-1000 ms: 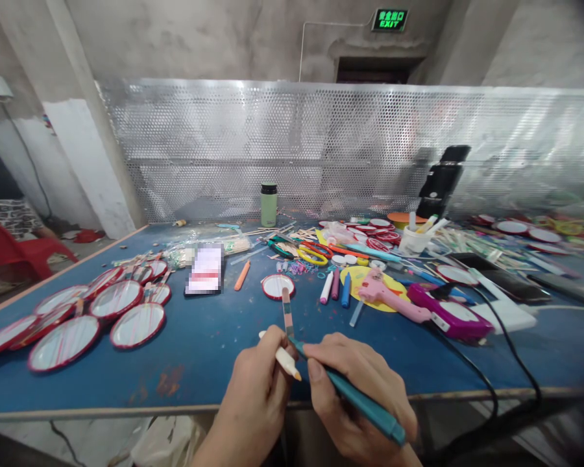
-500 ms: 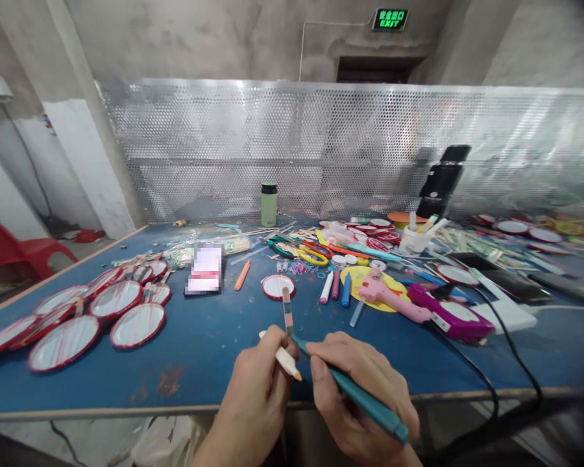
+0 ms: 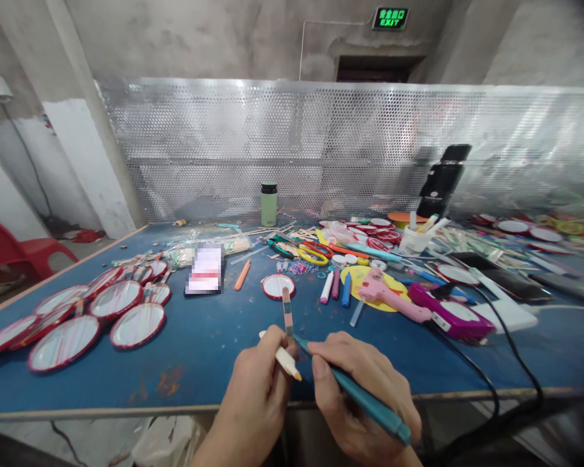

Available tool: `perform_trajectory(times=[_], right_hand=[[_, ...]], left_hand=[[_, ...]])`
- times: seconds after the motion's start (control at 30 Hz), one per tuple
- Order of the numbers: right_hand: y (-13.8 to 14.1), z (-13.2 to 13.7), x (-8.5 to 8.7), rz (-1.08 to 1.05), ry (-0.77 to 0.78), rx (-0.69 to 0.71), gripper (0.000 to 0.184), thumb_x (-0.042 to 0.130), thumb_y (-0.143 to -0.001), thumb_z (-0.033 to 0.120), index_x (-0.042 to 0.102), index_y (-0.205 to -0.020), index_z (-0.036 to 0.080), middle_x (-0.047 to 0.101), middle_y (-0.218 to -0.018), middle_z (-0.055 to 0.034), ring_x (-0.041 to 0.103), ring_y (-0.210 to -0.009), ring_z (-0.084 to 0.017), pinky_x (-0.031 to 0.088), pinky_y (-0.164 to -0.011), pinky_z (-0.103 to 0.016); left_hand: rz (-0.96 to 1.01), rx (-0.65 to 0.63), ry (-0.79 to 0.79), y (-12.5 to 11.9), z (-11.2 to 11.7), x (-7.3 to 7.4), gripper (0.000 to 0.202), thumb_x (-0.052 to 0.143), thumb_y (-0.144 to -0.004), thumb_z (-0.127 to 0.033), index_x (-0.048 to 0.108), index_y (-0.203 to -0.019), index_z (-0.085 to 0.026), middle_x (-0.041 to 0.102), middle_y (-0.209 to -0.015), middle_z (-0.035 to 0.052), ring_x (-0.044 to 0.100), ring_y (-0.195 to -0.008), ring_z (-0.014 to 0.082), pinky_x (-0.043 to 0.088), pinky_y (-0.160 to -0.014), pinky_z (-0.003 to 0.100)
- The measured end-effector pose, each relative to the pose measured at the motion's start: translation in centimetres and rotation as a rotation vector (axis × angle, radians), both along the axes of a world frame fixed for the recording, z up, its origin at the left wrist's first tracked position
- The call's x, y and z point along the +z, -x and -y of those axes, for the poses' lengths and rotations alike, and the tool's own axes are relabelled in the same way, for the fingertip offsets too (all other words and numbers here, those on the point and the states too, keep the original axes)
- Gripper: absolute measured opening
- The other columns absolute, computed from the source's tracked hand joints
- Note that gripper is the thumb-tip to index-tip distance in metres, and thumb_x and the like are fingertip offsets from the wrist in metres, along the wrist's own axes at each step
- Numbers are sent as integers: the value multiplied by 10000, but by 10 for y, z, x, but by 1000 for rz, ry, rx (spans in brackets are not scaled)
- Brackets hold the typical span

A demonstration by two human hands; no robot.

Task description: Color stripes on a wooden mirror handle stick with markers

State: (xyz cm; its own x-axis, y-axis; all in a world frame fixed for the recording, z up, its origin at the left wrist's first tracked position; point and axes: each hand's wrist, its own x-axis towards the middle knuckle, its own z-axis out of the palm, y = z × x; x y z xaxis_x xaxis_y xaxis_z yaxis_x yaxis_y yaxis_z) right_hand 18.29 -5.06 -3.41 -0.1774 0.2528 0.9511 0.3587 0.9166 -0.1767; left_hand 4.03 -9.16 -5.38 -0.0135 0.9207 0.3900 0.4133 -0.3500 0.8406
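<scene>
My left hand [image 3: 255, 395] is closed at the near edge of the blue table [image 3: 199, 350]. It pinches a flat wooden stick [image 3: 287, 314] with coloured bands that points away from me, and a white marker [image 3: 285, 358] with an orange tip lies across its fingers. My right hand [image 3: 360, 389] grips a teal marker [image 3: 357, 395]. The teal marker's tip rests against the lower part of the stick.
Several red-rimmed round mirrors [image 3: 117, 298] lie at the left. A small round mirror [image 3: 277, 285], loose markers [image 3: 338, 285], a pink glue gun [image 3: 389, 298], scissors [image 3: 311, 253], a green bottle [image 3: 268, 204] and a black cable [image 3: 481, 376] fill the middle and right. A perforated metal screen [image 3: 321, 149] backs the table.
My right hand and the teal marker have slid slightly down and right. The left hand and the stick stay where they were.
</scene>
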Motion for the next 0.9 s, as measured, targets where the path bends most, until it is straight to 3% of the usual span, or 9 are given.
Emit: perform_trajectory(times=[0.5, 0.9], right_hand=[[0, 0, -2, -20, -23, -28, 116, 586, -844, 87, 649, -860, 184, 706, -714, 9, 687, -669, -118, 522, -682, -228], [-1, 0, 1, 11, -9, 26, 131, 577, -836, 81, 646, -869, 187, 712, -710, 15, 690, -645, -115, 533, -653, -218]], left_hand=[[-7, -7, -1, 1, 0, 0, 243, 362, -994, -254, 359, -752, -230, 426, -633, -72, 340, -568, 113, 259, -541, 224], [-2, -3, 2, 2, 0, -2, 223, 373, -988, -238, 379, -765, -226, 452, -657, -63, 368, -592, 116, 283, -569, 217]])
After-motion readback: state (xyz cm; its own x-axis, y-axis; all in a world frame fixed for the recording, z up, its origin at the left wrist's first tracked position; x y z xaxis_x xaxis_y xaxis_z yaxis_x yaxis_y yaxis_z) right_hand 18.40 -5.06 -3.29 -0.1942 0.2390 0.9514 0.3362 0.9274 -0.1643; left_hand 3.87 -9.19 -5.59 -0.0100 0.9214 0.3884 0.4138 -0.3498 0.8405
